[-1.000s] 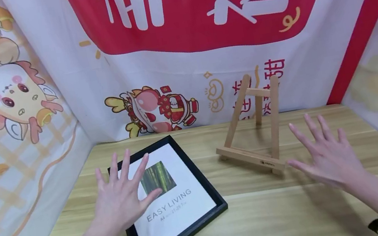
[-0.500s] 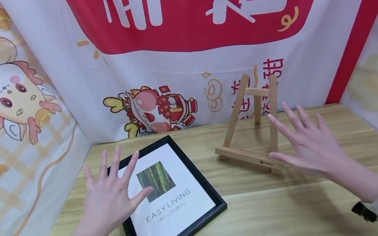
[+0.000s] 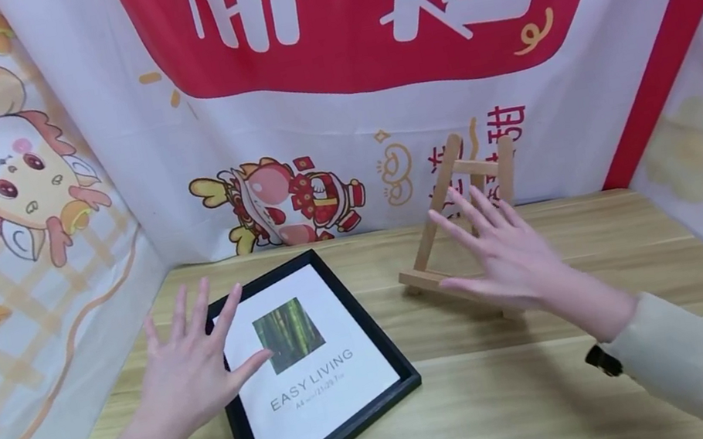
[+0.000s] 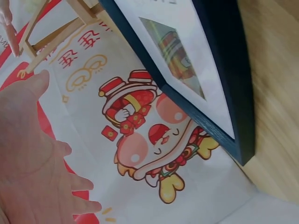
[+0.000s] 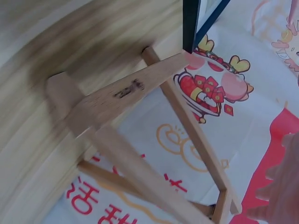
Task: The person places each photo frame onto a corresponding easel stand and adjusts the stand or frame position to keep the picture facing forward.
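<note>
Clearly, both your hands are empty, fingers straight and spread; your left hand [image 3: 189, 378] hangs over the left edge of the black picture frame [image 3: 361, 317], its thumb overlapping the green picture [image 3: 289, 332] in the head view, though the left wrist view shows the palm apart from the frame; your right hand [image 3: 506, 255] hovers on the near side of the wooden easel [image 3: 427, 241], hiding part of its right upright and ledge, with no contact visible; the step in hand looks like a reach, with nothing gripped; a grasp from here would call for bending your right fingers round an upright, or working your left ones under the frame's edge; the frame lies flat, face up and turned askew, on the near left of the table [image 3: 485, 416]; the easel stands farther back to the right, near it but not touching; beyond, the far cloth [image 3: 307, 125] carries a red panel [image 3: 351, 55] and a cartoon figure [image 3: 281, 204].
</note>
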